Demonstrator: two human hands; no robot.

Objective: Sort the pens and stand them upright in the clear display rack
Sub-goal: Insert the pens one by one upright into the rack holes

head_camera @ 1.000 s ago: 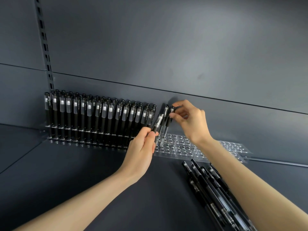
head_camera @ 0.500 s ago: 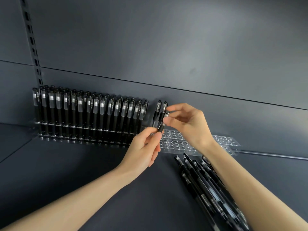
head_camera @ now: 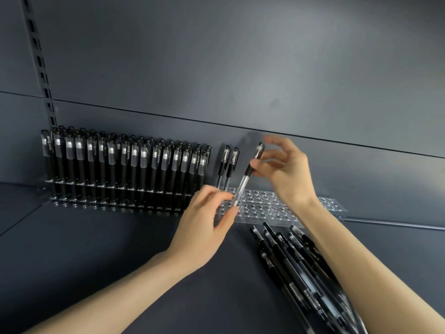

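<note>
From the head camera, a person reaches both bare arms over a dark grey shelf (head_camera: 96,261) toward a clear display rack (head_camera: 277,209) set against the back panel (head_camera: 240,68). The left stretch of the rack is packed with upright black pens (head_camera: 125,165) in close rows, and two more clear-barrelled pens (head_camera: 227,165) stand upright just to the right of them, a small gap apart from the packed rows. The rest of the rack to the right shows open holes.

A single pen (head_camera: 248,175) is tilted over the rack, cap end up and to the right, between the two hands. The left hand (head_camera: 207,227) pinches its lower clear barrel with thumb and fingertips, right above the rack's holes. The right hand (head_camera: 284,169) is at the capped upper end, fingers loosely curled and partly spread; it is motion-blurred, so I cannot tell whether it truly grips the pen or only touches it.

A loose heap of pens (head_camera: 296,266) lies flat on the shelf near the right forearm, in front of the rack.
</note>
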